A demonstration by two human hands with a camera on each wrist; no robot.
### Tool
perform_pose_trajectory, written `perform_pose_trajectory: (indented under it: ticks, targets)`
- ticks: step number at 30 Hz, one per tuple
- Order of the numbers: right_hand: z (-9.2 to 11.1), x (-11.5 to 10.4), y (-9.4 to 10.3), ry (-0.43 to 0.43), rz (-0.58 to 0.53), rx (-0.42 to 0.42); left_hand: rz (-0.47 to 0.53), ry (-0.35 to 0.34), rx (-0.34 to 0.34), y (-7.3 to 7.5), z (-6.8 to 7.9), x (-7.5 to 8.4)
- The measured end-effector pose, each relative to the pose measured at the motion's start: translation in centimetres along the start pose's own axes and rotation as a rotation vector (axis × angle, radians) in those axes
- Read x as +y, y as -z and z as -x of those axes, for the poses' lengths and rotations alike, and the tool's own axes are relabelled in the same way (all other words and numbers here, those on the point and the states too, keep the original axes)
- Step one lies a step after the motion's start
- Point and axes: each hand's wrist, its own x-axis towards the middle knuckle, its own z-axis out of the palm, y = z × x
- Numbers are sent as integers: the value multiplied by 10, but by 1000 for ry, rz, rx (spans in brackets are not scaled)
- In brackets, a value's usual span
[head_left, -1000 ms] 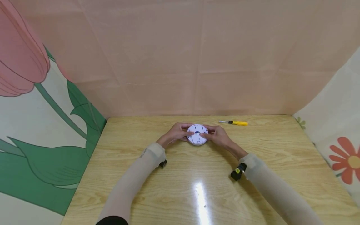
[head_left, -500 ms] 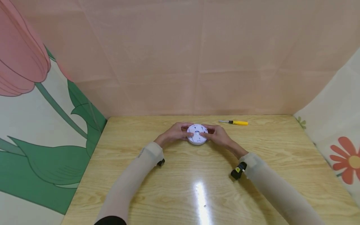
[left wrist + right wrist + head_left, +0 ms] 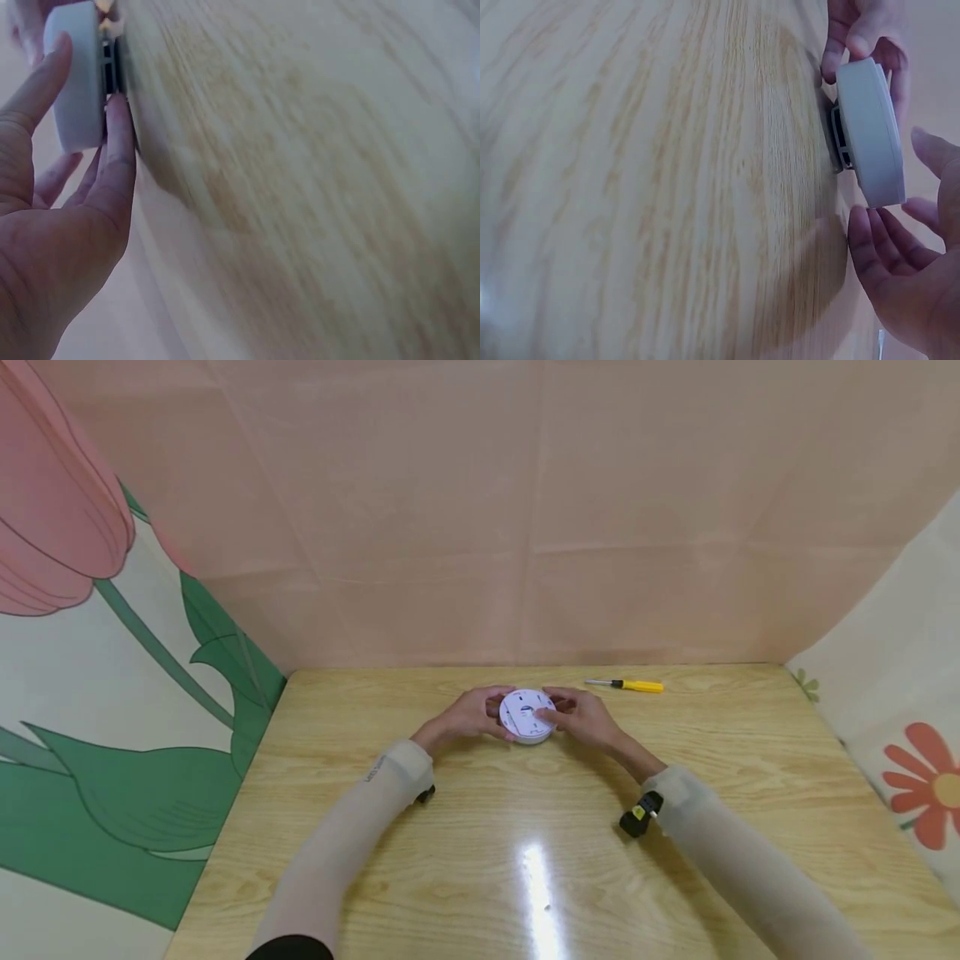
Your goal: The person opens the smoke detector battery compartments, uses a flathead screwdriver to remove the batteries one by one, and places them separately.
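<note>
A round white smoke detector [image 3: 517,710] is held just above the table, with its slotted back plate up and its dark vented part [image 3: 111,66] facing the wood. My left hand [image 3: 476,714] grips it, thumb against the rim and fingers reaching under the vented side. At the opposite side my right hand [image 3: 588,718] has its fingertips by the rim. In the right wrist view the right thumb [image 3: 934,150] stands apart from the back plate, and the curved fingers [image 3: 870,247] are at the edge of the white body [image 3: 874,135].
Toward the back edge of the wooden table [image 3: 375,877] lies a screwdriver [image 3: 637,686] with a yellow handle, right of the hands. A plain pinkish cloth [image 3: 450,527] hangs behind the table. Flower-printed cloths [image 3: 885,677] stand at both sides.
The left thumb has shifted from the back plate to the near rim. The right thumb has come off the plate's surface. The detector has turned a little; the screwdriver has stayed put.
</note>
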Motion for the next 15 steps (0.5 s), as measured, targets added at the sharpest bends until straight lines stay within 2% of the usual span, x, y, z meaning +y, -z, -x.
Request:
perform_pose_trajectory:
  ticks: [9, 15]
  targets:
    - [5, -10, 0, 147, 84, 127, -36, 4, 36, -3, -2, -2]
    - [10, -16, -6, 206, 204, 185, -44, -19, 44, -4, -2, -4]
